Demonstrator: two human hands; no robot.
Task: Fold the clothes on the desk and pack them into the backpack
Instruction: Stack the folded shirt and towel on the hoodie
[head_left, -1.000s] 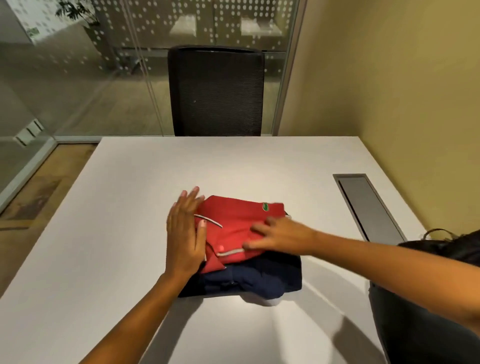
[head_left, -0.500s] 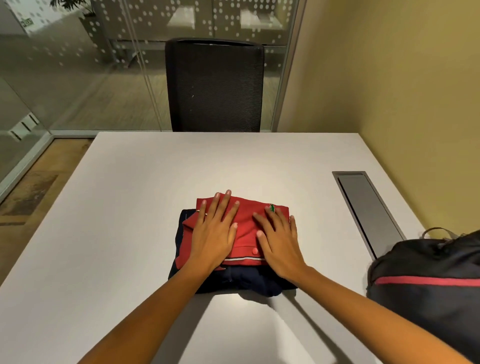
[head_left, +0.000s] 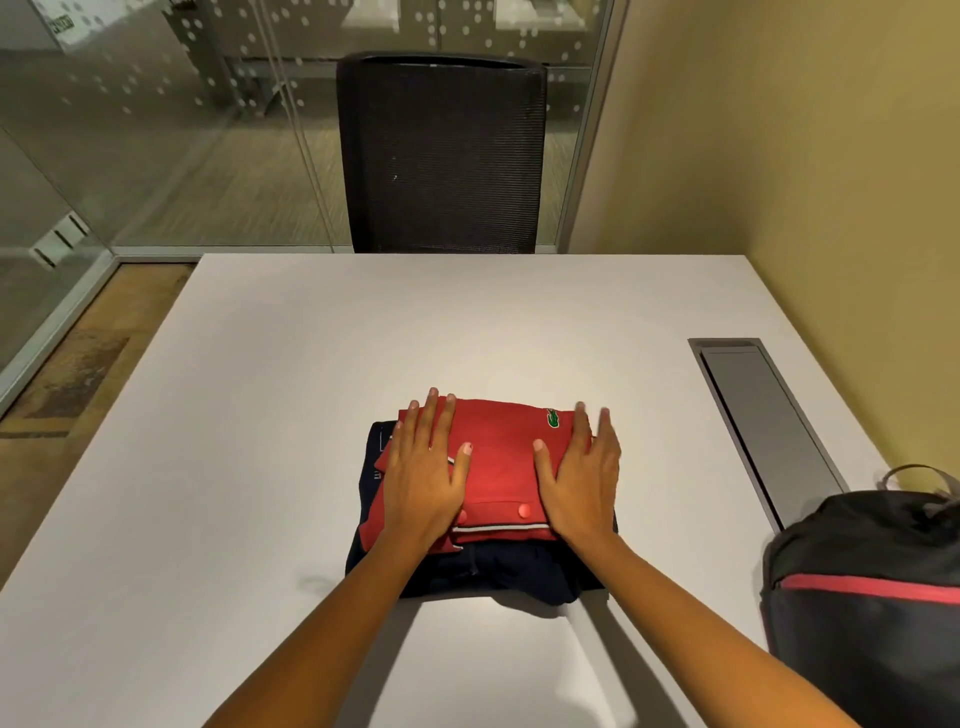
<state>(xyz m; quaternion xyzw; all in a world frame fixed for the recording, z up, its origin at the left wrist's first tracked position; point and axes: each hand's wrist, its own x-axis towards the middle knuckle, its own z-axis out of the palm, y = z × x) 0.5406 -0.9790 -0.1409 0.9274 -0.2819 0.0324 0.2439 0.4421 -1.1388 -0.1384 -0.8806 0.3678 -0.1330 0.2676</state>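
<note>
Shirt (head_left: 501, 457), red, folded square, atop rumpled navy garment (head_left: 483, 571)

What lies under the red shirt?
A folded navy garment sticks out at its left and near edges. The red shirt covers its middle, so its kind cannot be seen.

light: warm, moderate | shadows: soft, on desk (head_left: 260, 415) | edges: bowed (wide-angle lens) | focus: sharp
</note>
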